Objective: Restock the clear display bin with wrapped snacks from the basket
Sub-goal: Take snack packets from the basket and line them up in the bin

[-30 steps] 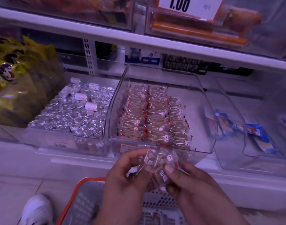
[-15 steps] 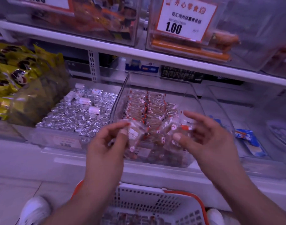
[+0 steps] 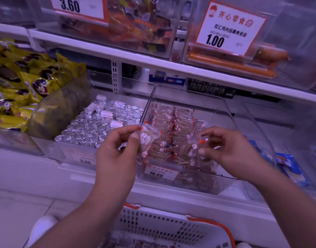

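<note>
**Both hands up w/ a snack each, over the bin**

The left hand (image 3: 117,149) pinches one wrapped snack (image 3: 147,140) by its top edge, thumb and first finger closed on it, other fingers curled loose. The snack hangs down at the front left corner of the clear display bin (image 3: 230,119). The right hand (image 3: 230,151) holds a second snack (image 3: 198,149), thumb under, fingers bent over the top, not a tight fist. That one sits just above the front right part of the rows.

How far along? I'd say about the middle. The bin already has neat rows of snacks (image 3: 173,126) standing on edge, approx 3 rows wide. But the right side and the back of the bin look bare, so there's room for more. The basket (image 3: 171,224) is down low in front of the shelf, and more packs show inside it at the bottom edge, tho blurry, can't count them.

Left to do, I think: set these 2 down in the rows, then go back to the basket for more.
</note>
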Demonstrator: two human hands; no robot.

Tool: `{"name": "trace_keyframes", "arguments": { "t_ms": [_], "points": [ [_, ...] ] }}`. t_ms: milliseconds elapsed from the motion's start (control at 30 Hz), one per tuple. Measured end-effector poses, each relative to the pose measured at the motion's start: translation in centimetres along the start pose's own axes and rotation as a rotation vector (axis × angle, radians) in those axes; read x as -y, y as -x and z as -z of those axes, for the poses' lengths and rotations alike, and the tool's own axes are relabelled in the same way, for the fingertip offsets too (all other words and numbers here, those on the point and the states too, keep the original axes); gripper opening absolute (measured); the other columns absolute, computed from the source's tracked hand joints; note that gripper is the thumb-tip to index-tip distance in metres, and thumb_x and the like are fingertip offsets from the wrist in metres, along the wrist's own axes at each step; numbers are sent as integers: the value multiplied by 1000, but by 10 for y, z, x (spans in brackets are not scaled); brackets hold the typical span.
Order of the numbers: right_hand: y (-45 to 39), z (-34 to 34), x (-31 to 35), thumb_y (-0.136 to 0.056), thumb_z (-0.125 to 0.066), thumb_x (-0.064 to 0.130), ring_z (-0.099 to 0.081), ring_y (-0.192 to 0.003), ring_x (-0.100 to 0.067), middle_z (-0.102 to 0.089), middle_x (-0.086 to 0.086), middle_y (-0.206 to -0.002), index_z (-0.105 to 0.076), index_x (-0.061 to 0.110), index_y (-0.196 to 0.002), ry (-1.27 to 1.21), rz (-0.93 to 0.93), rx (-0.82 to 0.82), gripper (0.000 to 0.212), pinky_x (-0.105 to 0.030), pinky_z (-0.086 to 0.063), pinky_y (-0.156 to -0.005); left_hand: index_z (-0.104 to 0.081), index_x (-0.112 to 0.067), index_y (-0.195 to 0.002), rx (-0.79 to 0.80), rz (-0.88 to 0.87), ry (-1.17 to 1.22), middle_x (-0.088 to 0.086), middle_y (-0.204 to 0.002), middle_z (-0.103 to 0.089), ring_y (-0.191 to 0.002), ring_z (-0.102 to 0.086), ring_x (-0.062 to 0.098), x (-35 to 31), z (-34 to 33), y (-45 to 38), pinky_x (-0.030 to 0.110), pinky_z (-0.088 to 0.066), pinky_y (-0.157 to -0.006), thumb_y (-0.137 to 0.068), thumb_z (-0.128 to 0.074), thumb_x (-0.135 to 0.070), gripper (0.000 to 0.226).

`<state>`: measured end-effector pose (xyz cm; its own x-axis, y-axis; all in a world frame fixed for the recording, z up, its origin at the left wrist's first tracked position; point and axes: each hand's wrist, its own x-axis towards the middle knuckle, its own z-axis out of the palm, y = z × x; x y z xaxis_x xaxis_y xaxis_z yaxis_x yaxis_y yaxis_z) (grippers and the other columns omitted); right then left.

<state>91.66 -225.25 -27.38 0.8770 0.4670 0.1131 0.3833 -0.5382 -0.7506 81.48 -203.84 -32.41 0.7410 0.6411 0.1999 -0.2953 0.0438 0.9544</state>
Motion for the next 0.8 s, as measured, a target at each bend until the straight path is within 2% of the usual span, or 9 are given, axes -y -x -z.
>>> {"name": "trace_keyframes", "arguments": {
  "t_ms": [33,133,200,300,367,467,600,700,800],
  "points": [
    [-1,-2,1,-78,-78,0,-69,-72,-14,-73,-3,-78,-71,22,-102,73,-1,75,33,-29,-58,-74,-73,-30,-94,-1,3,3,8,-86,-72,-74,-65,20,0,0,-2,51,-56,-70,-95,-62,-16,17],
    [-12,-14,4,-78,-80,12,-64,-72,3,-70,14,-78,-72,31,-111,400,62,284,39,-10,-48,-68,-73,-27,-95,-10,-1,15,4,-81,-72,-70,-64,13,0,-2,-6,44,-56,-69,-95,-63,-16,14],
    [-22,-19,9,-78,-79,20,-60,-73,5,-66,18,-82,-69,36,-120,588,143,368,46,-14,-46,-71,-72,-24,-96,-17,-13,16,-3,-75,-70,-65,-61,6,-1,-1,-7,36,-54,-66,-95,-63,-15,13],
    [-31,-23,13,-79,-76,30,-60,-88,-12,-57,11,-89,-67,33,-124,796,282,415,46,-27,-47,-76,-72,-25,-97,-15,-25,3,-5,-71,-69,-63,-60,5,-3,2,-8,32,-54,-65,-95,-62,-16,13],
    [-28,-21,13,-77,-78,35,-61,-93,-17,-62,7,-95,-68,28,-122,775,298,378,46,-31,-48,-79,-72,-25,-97,-12,-21,13,-4,-72,-68,-64,-60,7,-4,6,-9,32,-54,-64,-95,-63,-17,13],
    [-19,-10,11,-79,-74,50,-66,-97,-12,-72,7,-106,-69,29,-119,662,180,282,46,-32,-51,-86,-72,-24,-98,-13,3,58,4,-76,-66,-63,-59,9,-6,10,-10,25,-53,-54,-96,-62,-15,14],
    [-5,-1,4,-84,-76,28,-65,-81,1,-72,15,-90,-77,28,-100,587,-1,275,16,-18,-51,-76,-73,-25,-98,11,0,72,10,-79,-66,-65,-61,15,-9,14,-9,39,-58,-52,-96,-62,-14,15],
    [-2,-7,3,-82,-77,19,-64,-74,4,-73,13,-83,-80,25,-93,552,-64,276,12,-9,-45,-65,-72,-28,-97,27,-11,34,5,-79,-68,-67,-62,17,-8,14,-7,57,-58,-65,-96,-63,-16,15],
    [-7,-15,4,-79,-78,13,-57,-57,14,-66,23,-63,-81,25,-87,547,-119,250,14,-2,-37,-54,-72,-32,-93,36,-18,12,0,-76,-67,-62,-61,11,-7,14,-4,48,-59,-60,-95,-63,-16,18]
  ]
}}
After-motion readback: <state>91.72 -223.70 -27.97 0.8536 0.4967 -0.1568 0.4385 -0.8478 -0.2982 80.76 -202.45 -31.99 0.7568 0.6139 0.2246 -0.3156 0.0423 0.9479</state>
